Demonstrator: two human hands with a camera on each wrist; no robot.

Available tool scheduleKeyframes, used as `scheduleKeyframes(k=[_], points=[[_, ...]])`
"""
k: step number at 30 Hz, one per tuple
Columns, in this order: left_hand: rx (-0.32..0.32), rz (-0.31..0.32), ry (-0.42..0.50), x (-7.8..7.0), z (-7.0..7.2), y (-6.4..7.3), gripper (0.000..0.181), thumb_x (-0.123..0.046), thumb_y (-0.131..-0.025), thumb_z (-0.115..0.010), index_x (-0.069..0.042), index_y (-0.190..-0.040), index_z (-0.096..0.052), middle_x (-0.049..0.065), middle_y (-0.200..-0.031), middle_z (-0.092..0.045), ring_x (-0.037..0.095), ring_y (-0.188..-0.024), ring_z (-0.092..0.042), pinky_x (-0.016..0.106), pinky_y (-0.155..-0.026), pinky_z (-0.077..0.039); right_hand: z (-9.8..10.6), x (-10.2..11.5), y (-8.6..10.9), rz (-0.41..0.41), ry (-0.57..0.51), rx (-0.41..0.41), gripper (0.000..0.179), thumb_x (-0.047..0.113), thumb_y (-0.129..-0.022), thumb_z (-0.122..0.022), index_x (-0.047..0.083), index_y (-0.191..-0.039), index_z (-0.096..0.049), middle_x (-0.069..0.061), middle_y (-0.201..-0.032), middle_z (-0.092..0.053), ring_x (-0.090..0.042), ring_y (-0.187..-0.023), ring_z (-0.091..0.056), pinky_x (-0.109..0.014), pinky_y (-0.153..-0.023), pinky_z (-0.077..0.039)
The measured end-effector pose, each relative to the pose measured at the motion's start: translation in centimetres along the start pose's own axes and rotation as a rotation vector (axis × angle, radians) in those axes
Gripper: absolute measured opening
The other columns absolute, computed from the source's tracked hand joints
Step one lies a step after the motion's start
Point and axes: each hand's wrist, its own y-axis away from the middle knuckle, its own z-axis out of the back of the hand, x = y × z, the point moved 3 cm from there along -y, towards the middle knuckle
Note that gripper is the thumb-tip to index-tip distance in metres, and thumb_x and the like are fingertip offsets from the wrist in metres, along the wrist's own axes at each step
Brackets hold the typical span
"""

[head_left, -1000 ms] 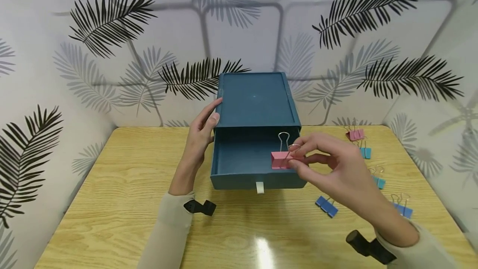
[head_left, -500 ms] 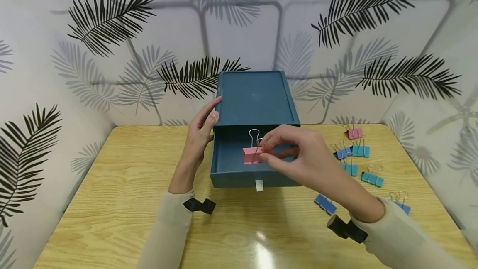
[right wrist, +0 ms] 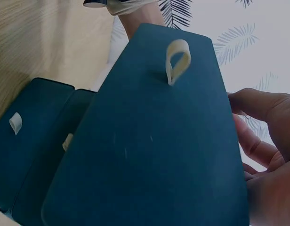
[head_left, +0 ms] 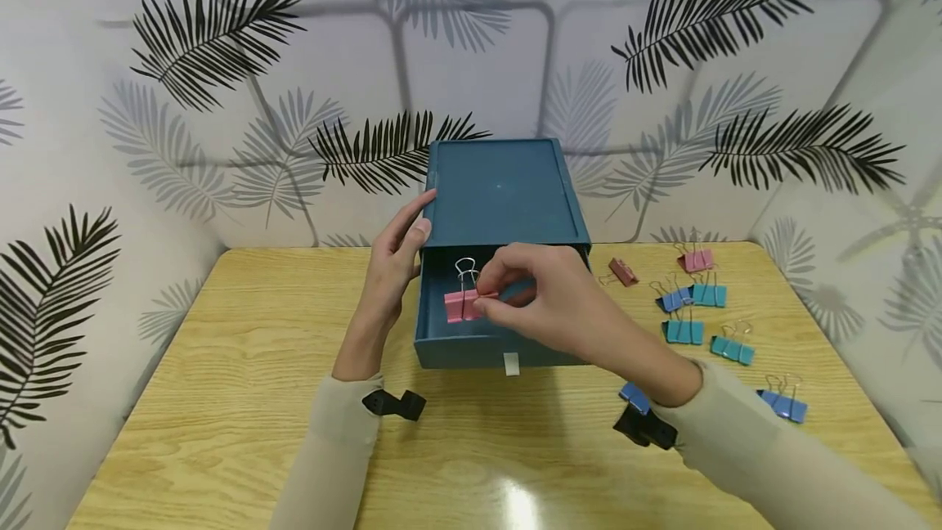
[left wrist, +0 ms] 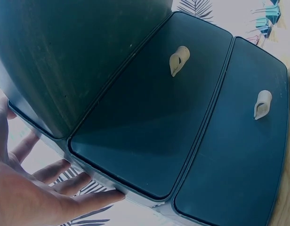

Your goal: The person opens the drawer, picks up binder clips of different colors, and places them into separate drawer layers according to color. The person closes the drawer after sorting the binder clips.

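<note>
A pink binder clip (head_left: 460,307) with upright wire handles is at the left part of the pulled-out top drawer (head_left: 464,355). My right hand (head_left: 555,293) pinches its right end between thumb and fingers. In the right wrist view the drawer front hides the clip, and the right hand (right wrist: 272,136) shows only beside it. My left hand (head_left: 388,272) lies along the left side of the dark blue drawer cabinet (head_left: 504,195). Seen from the left wrist, the left hand (left wrist: 36,183) has its fingers spread against the cabinet's side.
On the right of the wooden table (head_left: 221,399) lie several clips: a dark red one (head_left: 624,271), a pink one (head_left: 696,261), teal ones including this clip (head_left: 684,332), and blue ones including this clip (head_left: 783,406). Two lower drawers with tabs, including the middle drawer (left wrist: 149,108), are closed.
My right hand has carried the pink binder clip leftward across the open drawer. The dark red clip has come into view behind it. The left hand has stayed on the cabinet's side.
</note>
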Motion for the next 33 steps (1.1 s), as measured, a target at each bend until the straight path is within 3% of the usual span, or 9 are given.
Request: scheduleKeyframes(k=[10,18,33], points=[[0.003,-0.012,0.008,0.0,-0.2,-0.1,0.050,-0.038,-0.103,-0.053,-0.027,-0.152,-0.053,-0.001,-0.156,-0.046,0.030,-0.132,-0.052,0.064,-0.097,-0.048,-1.2,-0.7,-1.0,-0.019,0.067,0.079,0.012,0.006,-0.086,-0.082,0.016,-0.087,-0.074,0.007,-0.088,-0.072,-0.006,-0.079,-0.068,-0.031,-0.069,-0.059],[0.003,-0.022,0.010,0.1,-0.1,-0.1,0.050,-0.039,-0.103,-0.054,-0.027,-0.152,-0.053,-0.004,-0.155,-0.046,0.027,-0.131,-0.053,0.064,-0.097,-0.048,-2.2,-0.9,-1.8,-0.033,0.079,0.167,0.011,0.007,-0.088,-0.081,0.015,-0.084,-0.074,0.007,-0.085,-0.074,-0.004,-0.077,-0.070,-0.025,-0.070,-0.057],[-0.001,-0.021,-0.011,0.2,0.1,0.0,0.049,-0.038,-0.104,-0.052,-0.029,-0.152,-0.053,-0.009,-0.159,-0.041,0.024,-0.141,-0.044,0.069,-0.101,-0.042,-2.9,-1.2,-2.6,-0.070,0.101,0.251,0.008,0.004,-0.090,-0.078,0.011,-0.086,-0.075,0.002,-0.088,-0.073,-0.006,-0.079,-0.071,-0.026,-0.073,-0.058]])
